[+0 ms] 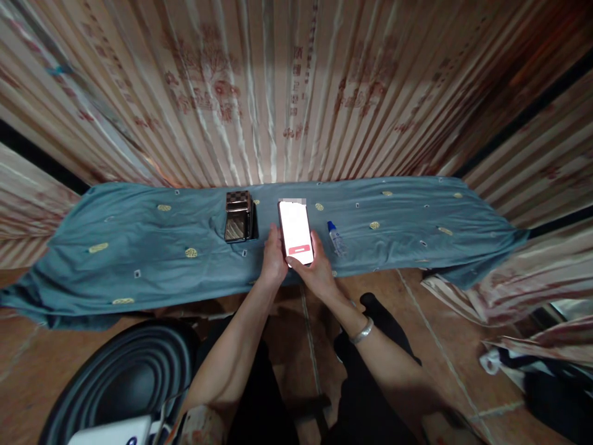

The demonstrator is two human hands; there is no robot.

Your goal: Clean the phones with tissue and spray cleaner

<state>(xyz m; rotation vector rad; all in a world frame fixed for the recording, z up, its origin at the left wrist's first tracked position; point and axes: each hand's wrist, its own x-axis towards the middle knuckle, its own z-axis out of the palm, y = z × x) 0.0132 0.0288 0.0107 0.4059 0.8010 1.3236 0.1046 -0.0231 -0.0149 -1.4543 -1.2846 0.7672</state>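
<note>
A smartphone (296,228) with a bright white screen and a red bar near its bottom is held upright over the table's front part. My left hand (274,258) grips its left side, fingers behind it. Wrapped round the lower right corner is my right hand (319,264), its thumb at the screen's bottom edge. Left of the phone, a dark brown case with a checked top and a glossy panel (239,217) lies on the cloth. To the right lies a small clear bottle with a blue cap (336,237).
A blue-green patterned cloth (398,238) covers the narrow table. Pleated curtains (273,93) hang behind it and at both sides. A round black ribbed stool (134,383) stands at lower left, with a white device (111,431) on it. Dark clothing (556,395) lies at lower right.
</note>
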